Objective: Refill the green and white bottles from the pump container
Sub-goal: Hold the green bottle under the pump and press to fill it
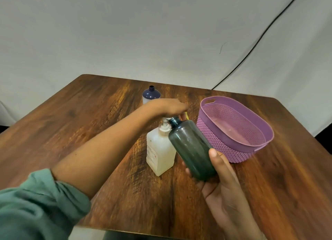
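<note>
1 brown wood-grain table [80,114]; 3 containers and 1 basket in view; 1 pale squarish translucent plastic pump container [159,153] stands upright abt mid-table; left hand [167,107] lies palm down over its pump head, fingers bent down the far side; can't tell if they grip or just press; a bit of smth yellow [187,116] by the fingertips, too hidden to name; right hand [221,182], at 5 o'clock of the pump container, holds 1 dark green see-through plastic bottle [192,149] off the table, thumb on its side, fingers curled under; green bottle tilted, uncapped neck pointing to 11 o'clock, right at the pump head; 1 white bottle w/ dark blue shoulder [151,95], uncapped, upright at 12 o'clock, beyond the left wrist; 1 purple oval woven-look plastic basket [237,157] at 3 o'clock, just beside the green bottle; 1 black cable [260,38] across the wall; 1 green sleeve [36,203] pushed up the left arm.
</note>
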